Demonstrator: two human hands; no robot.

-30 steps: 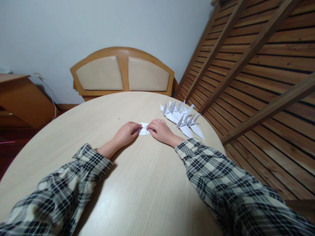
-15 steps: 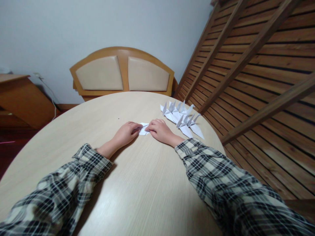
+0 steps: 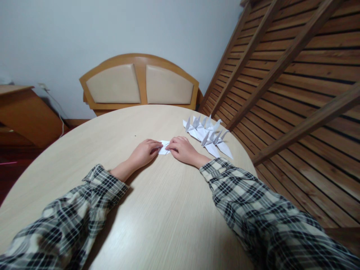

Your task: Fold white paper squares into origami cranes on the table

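A small folded white paper (image 3: pixel 163 151) lies on the pale round table (image 3: pixel 157 210), between my two hands. My left hand (image 3: pixel 146 153) has its curled fingers and thumb on the paper's left side. From the other side, my right hand (image 3: pixel 184 150) pinches the paper's right part, thumb and fingertips close together. Fingers cover both ends of the paper, so its full outline is hidden. To the right of my right hand stand several white origami cranes (image 3: pixel 208 139), grouped close together with wings or tails pointing toward the table's edge.
Beyond the table rises a wooden headboard (image 3: pixel 143 80) with two cream panels. A slatted wooden partition (image 3: pixel 281 105) leans along the right side. At the far left is a wooden cabinet (image 3: pixel 28 112) with a white cable beside it. A tiny dark speck (image 3: pixel 135 135) lies on the tabletop.
Almost nothing differs. The fingers of both hands keep their grip on the paper, which has shifted very slightly.
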